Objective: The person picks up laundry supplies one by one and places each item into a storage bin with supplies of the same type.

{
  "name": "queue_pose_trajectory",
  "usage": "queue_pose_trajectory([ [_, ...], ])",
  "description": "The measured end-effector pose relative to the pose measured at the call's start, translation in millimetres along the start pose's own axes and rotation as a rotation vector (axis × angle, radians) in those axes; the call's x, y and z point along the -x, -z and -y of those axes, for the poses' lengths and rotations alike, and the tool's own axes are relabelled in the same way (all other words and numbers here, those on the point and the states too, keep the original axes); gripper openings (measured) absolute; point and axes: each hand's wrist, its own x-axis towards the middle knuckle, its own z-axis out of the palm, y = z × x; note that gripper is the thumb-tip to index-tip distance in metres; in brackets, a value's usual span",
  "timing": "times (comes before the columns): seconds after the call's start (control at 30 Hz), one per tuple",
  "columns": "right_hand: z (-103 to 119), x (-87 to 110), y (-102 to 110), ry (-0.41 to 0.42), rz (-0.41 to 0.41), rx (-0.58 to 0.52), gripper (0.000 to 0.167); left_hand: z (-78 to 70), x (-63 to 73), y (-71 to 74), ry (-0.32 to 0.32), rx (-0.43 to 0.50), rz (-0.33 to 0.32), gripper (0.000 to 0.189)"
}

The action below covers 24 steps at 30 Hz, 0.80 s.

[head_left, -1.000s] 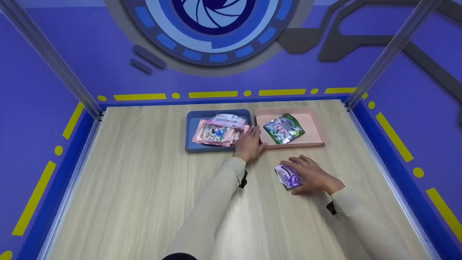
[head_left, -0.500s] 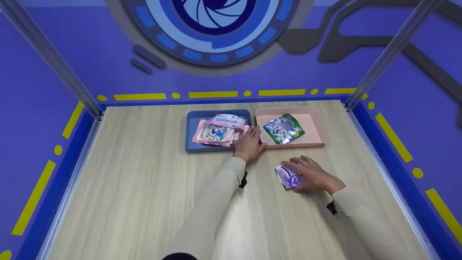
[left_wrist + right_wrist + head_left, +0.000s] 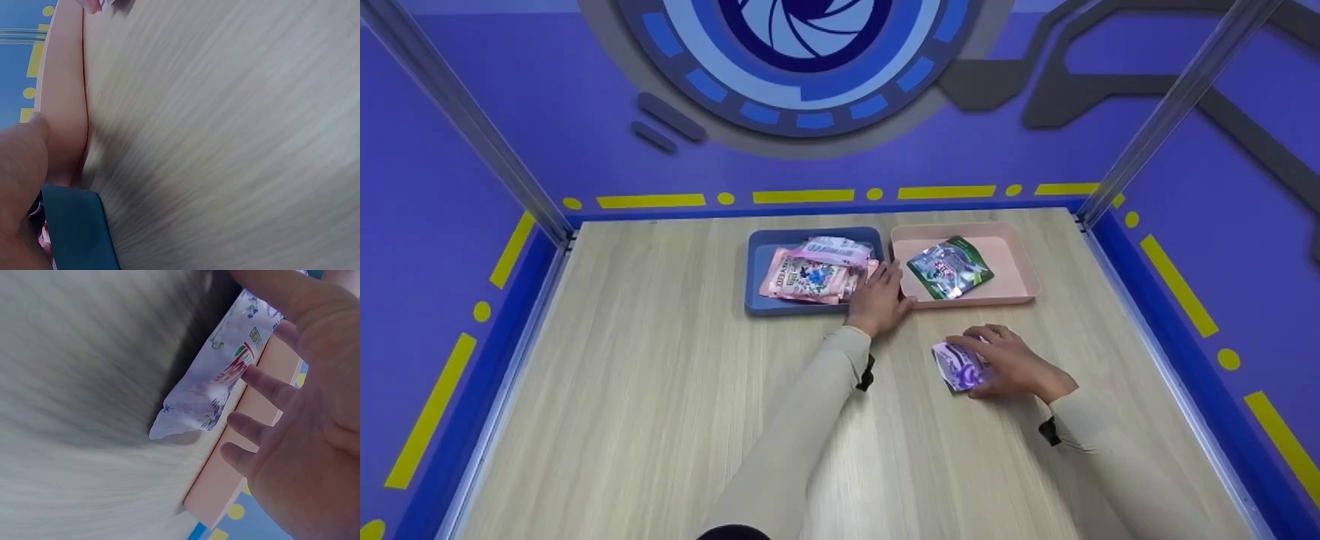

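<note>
My left hand (image 3: 877,301) lies over the adjoining sides of the blue tray (image 3: 758,259) and the pink tray (image 3: 1018,262). Its fingers are fairly straight, and in the left wrist view the thumb (image 3: 37,128) touches the pink tray's wall. In front of the pink tray, my right hand (image 3: 1011,365) pinches a purple-and-white snack pouch (image 3: 958,367) by its sides, between thumb and fingers. Seen from the right wrist, this pouch (image 3: 225,371) is close to the table, with red lettering; its far end is hidden by the hand.
Several pink and lilac pouches (image 3: 810,276) are piled in the blue tray. One green-and-silver pouch (image 3: 950,267) lies in the pink tray. Blue-purple panels (image 3: 840,172) enclose the wooden table (image 3: 660,375) at the back and both sides.
The right hand's thumb and fingers have closed in slightly on the purple pouch, which has barely shifted. The left hand and both trays stay where they were.
</note>
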Motion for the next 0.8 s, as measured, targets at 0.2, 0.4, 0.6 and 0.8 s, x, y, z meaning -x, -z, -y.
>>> queue_pose_trajectory([
  [0.2,0.2,0.7,0.9,0.012,-0.011,-0.011,0.093,0.5,-0.4,-0.7,-0.01,-0.021,-0.007,0.07],
  [0.4,-0.5,0.3,0.6,0.026,-0.019,-0.004,0.092,-0.1,0.3,-0.1,-0.015,-0.024,-0.018,0.068],
  [0.6,-1.3,-0.8,0.8,0.019,-0.02,0.0,0.091,-0.4,0.6,0.6,-0.014,-0.015,-0.007,0.07],
  [0.8,-1.2,-1.1,2.1,0.019,-0.027,0.011,0.089,0.1,0.1,0.4,-0.008,-0.004,0.003,0.071],
])
